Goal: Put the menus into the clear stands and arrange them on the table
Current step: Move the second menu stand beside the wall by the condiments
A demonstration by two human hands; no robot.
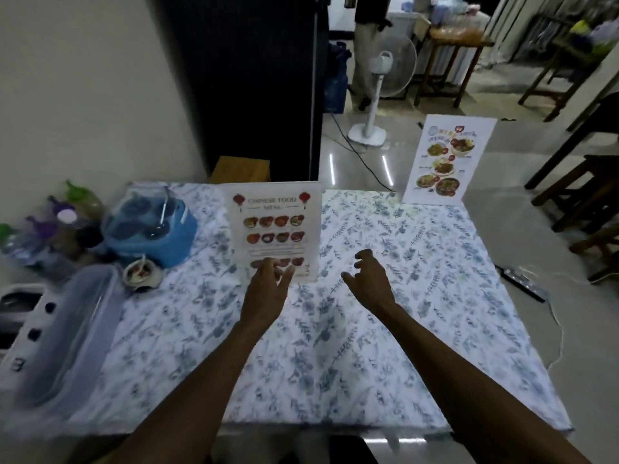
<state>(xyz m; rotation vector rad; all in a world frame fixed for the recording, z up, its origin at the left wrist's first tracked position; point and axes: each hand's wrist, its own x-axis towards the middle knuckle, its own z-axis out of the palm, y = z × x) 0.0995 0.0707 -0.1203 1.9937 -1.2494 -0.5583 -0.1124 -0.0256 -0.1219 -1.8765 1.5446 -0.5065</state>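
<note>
A Chinese food menu in a clear stand [273,226] stands upright near the middle of the table with the floral cloth [368,346]. My left hand [266,289] is at the stand's lower front edge, fingers spread and touching or just off it. To the right of the stand, my right hand [370,279] hovers over the cloth, fingers loosely curled and holding nothing. A second menu in a clear stand [447,160] stands upright at the table's far right corner.
On the left sit a blue lidded container [150,226], several bottles [50,226], a small bowl [142,274] and a clear plastic box [67,333]. A white fan [385,78], a standing person [366,45] and wooden stools [579,195] are beyond the table.
</note>
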